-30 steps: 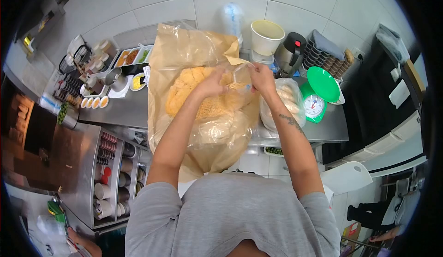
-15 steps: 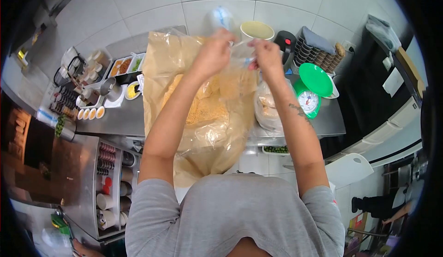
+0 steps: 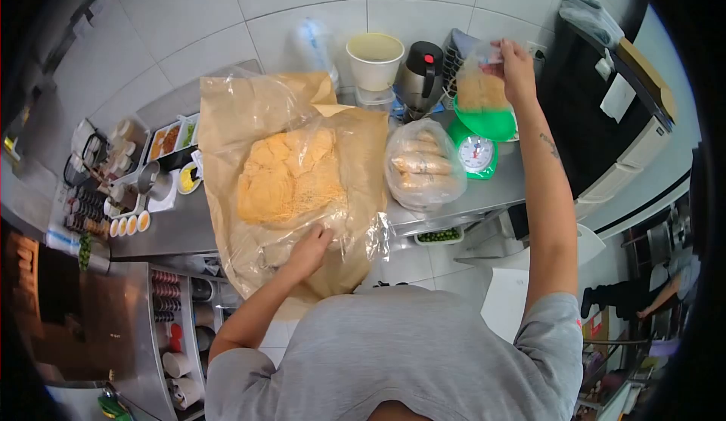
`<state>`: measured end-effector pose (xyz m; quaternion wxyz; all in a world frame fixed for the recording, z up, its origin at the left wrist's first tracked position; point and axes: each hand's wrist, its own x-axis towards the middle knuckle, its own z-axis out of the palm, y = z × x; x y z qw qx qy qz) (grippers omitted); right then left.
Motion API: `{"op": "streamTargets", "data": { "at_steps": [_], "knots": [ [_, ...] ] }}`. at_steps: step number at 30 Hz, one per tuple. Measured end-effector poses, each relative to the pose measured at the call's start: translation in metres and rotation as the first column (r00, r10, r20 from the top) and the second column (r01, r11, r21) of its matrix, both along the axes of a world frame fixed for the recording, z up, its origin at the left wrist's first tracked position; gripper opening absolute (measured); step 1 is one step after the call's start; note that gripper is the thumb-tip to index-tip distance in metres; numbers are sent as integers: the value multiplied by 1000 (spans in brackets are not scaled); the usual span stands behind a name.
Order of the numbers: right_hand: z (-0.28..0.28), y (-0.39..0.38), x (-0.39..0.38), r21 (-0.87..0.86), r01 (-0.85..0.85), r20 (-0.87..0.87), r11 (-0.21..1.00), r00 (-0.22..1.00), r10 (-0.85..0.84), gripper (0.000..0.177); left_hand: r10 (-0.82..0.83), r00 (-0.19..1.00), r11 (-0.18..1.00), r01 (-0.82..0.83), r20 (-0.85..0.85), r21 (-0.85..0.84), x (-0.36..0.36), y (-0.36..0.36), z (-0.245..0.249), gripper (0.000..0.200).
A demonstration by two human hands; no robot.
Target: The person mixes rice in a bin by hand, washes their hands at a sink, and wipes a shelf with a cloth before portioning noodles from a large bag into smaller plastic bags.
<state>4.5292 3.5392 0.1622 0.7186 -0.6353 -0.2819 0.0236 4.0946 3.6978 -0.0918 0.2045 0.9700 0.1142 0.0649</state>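
My right hand (image 3: 514,67) is closed on the top of a clear bag (image 3: 479,88) with orange-tan crumbly filling, at the green pan (image 3: 484,125) of a kitchen scale (image 3: 476,155). Whether the bag's weight rests on the pan, I cannot tell. My left hand (image 3: 310,249) lies at the lower edge of an orange crumbly mass (image 3: 291,175), on the clear plastic over brown paper (image 3: 219,134). Its fingers are bent, and what they hold, if anything, is hidden. Between paper and scale sits a clear bag of wrapped portions (image 3: 423,165).
Behind are a white tub (image 3: 375,57) and a steel jug with a black handle (image 3: 423,73). Trays of toppings (image 3: 172,137) and small cups (image 3: 130,225) stand at left. Beyond the scale is a black cabinet (image 3: 571,81). Another person (image 3: 654,289) is at far right.
My right hand has carried the filled bag rightward to the scale. My left hand has let go of the bag and come down to the plastic. The view has shifted to the right.
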Motion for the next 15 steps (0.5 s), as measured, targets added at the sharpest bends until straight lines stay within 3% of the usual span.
{"op": "streamTargets", "data": {
  "at_steps": [2,5,8,10,14,15],
  "knots": [
    [-25,-14,13,-63,-27,-76,998,997,22,31,-75,995,994,80,69,-80,-3,6,5,35],
    [-23,-33,0,-343,39,-81,939,994,-71,35,3,995,970,22,101,-241,0,21,25,21],
    [-20,-43,-5,-464,118,39,878,993,-113,40,145,953,946,-55,266,-319,15,45,51,21],
    [-15,-42,-8,-513,246,166,822,968,-187,43,242,888,859,-9,390,-513,28,67,58,14],
    [-9,-44,-1,-583,412,334,701,907,-256,52,480,857,693,-238,189,-680,47,81,88,9],
    [-7,-44,0,-604,435,351,668,897,-267,54,434,877,778,-249,207,-576,51,86,79,11]
  ]
}}
